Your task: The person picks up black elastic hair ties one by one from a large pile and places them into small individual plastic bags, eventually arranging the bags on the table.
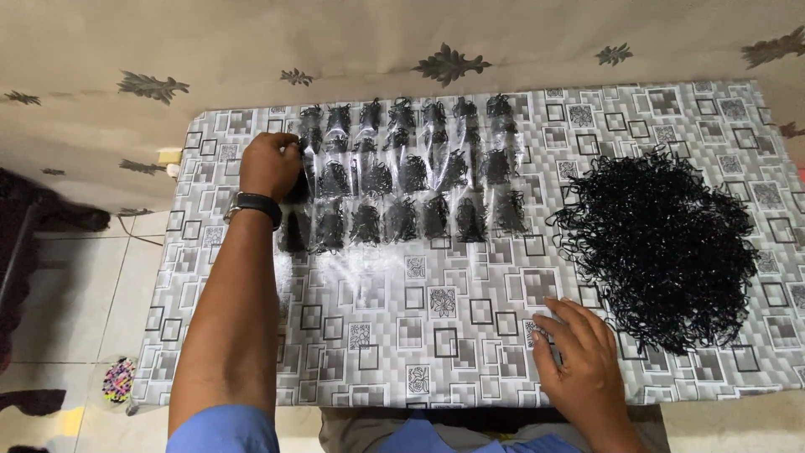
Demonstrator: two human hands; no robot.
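Note:
A low table (386,335) wears a grey cloth printed with squares. On its far half lie rows of small clear plastic bags (411,180), each holding a bunch of black elastic bands. My left hand (270,164), with a dark wristwatch on the wrist, rests fist-like on the left end of those rows, touching the leftmost bags. A big loose pile of black elastic bands (662,243) covers the right side. My right hand (579,352) lies flat on the cloth near the front edge, fingers spread, just left of the pile.
A beige curtain with dark leaf prints (419,42) hangs behind the table. Tiled floor (75,319) shows at the left, with a small multicoloured item (118,379) near the table corner and dark furniture (25,243) at the far left.

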